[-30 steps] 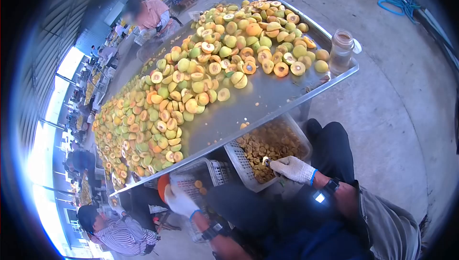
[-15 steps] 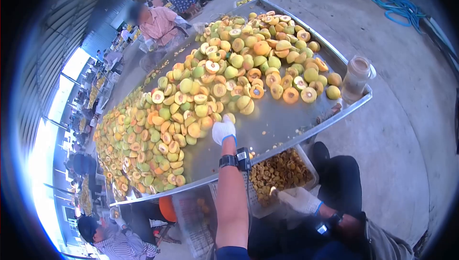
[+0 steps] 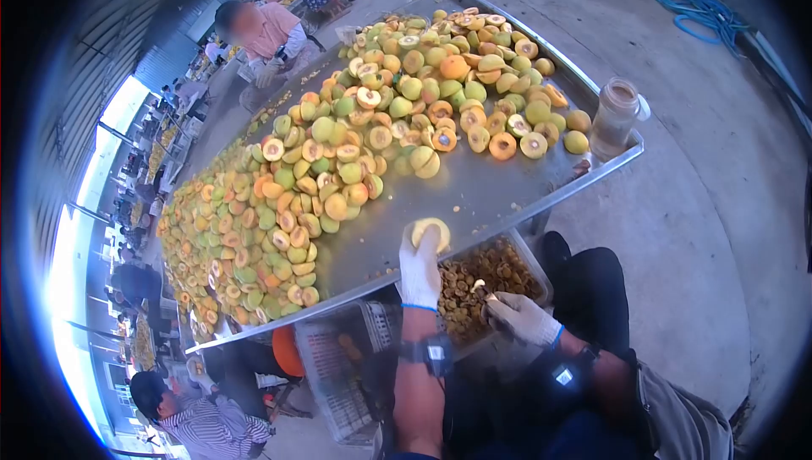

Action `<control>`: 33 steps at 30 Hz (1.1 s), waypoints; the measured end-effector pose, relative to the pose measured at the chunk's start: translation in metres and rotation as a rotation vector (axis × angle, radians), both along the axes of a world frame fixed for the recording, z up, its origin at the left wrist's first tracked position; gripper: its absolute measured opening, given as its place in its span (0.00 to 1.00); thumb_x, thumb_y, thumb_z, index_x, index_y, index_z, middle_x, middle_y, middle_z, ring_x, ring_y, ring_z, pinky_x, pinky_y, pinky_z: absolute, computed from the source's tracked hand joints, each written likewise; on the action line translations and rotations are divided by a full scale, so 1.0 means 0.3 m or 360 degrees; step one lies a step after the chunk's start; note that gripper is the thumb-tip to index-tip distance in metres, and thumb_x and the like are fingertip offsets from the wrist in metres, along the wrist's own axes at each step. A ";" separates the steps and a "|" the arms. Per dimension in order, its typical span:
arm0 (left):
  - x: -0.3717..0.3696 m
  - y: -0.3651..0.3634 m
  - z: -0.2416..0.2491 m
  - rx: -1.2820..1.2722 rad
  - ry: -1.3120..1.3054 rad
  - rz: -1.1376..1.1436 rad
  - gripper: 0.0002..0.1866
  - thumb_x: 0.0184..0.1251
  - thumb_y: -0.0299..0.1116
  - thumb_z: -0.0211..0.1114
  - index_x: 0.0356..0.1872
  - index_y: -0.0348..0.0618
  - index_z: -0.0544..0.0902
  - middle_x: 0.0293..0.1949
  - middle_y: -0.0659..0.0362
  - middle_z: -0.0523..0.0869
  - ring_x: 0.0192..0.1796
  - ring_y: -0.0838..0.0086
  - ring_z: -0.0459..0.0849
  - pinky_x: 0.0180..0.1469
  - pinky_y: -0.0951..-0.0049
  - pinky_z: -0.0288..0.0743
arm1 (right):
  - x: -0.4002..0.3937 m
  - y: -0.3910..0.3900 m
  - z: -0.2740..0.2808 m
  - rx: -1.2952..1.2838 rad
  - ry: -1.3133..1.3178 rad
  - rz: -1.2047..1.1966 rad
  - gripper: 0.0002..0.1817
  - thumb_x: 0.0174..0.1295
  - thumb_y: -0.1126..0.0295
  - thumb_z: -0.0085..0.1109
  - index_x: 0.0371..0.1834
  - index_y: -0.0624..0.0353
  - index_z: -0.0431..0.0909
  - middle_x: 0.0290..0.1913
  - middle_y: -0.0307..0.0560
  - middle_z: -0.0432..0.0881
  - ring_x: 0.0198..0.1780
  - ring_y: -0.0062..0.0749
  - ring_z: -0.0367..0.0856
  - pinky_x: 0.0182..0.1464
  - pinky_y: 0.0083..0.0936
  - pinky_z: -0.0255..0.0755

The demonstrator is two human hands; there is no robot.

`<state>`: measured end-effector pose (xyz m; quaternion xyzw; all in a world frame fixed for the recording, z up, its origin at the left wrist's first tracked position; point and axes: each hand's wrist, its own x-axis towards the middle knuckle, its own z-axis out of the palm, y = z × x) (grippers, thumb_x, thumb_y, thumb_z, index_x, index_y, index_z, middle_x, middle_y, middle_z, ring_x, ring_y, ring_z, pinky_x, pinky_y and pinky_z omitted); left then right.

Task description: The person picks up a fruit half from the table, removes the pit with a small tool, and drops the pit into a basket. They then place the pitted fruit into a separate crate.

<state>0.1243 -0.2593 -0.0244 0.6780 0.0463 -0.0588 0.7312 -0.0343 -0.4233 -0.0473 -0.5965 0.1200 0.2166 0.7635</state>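
Observation:
My left hand (image 3: 419, 276), in a white glove, is closed around a pale yellow fruit half (image 3: 435, 230), which looks like apricot or peach, above the near edge of the metal table (image 3: 364, 249). Lower right, my gloved right hand (image 3: 526, 318) grips a small pitting tool (image 3: 482, 292) with a dark handle and a pale, shiny tip pointing up. Under both hands sits a plastic crate (image 3: 541, 278) of brown fruit pits (image 3: 474, 308). A large heap of halved fruit (image 3: 338, 172) covers much of the table.
A clear plastic bottle (image 3: 615, 117) stands at the table's right corner. Below the near edge is a white basket (image 3: 326, 375), beside an orange object (image 3: 288, 350). One person (image 3: 207, 418) sits at lower left, another (image 3: 275, 29) across the table. A blue hose (image 3: 694, 12) lies on the floor.
My left hand has come back from the heap toward the near edge, bringing a fruit half. My right hand has risen slightly, its tool now upright. The whole view has shifted a little.

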 end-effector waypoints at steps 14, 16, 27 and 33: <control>-0.443 -0.005 -0.029 -0.0730 -0.0048 0.0000 0.20 0.83 0.39 0.56 0.67 0.38 0.73 0.56 0.48 0.83 0.57 0.61 0.85 0.65 0.60 0.77 | -0.061 -0.015 0.085 0.0122 0.0165 -0.0134 0.24 0.81 0.46 0.48 0.49 0.56 0.82 0.26 0.30 0.77 0.21 0.13 0.72 0.21 0.14 0.64; -0.438 0.010 -0.025 -0.1205 0.0195 0.0118 0.26 0.84 0.46 0.56 0.69 0.37 0.72 0.58 0.46 0.82 0.60 0.57 0.83 0.69 0.55 0.74 | -0.068 -0.021 0.144 -0.0003 0.0074 -0.0162 0.24 0.81 0.46 0.48 0.50 0.56 0.82 0.26 0.31 0.76 0.22 0.13 0.73 0.23 0.14 0.65; -0.501 0.010 0.018 -0.1104 0.0162 0.0074 0.32 0.86 0.55 0.50 0.72 0.35 0.70 0.54 0.48 0.81 0.52 0.62 0.82 0.62 0.57 0.78 | -0.074 0.023 0.210 -0.1253 -0.0908 0.0276 0.21 0.77 0.50 0.54 0.45 0.61 0.78 0.35 0.66 0.85 0.38 0.66 0.84 0.42 0.54 0.75; -0.490 0.002 -0.046 -0.1191 0.0219 0.0213 0.34 0.84 0.61 0.49 0.64 0.35 0.76 0.43 0.56 0.80 0.43 0.71 0.79 0.51 0.67 0.80 | -0.066 0.064 0.214 -0.1338 -0.0936 0.0297 0.21 0.78 0.50 0.52 0.43 0.61 0.75 0.32 0.65 0.84 0.36 0.66 0.84 0.40 0.58 0.73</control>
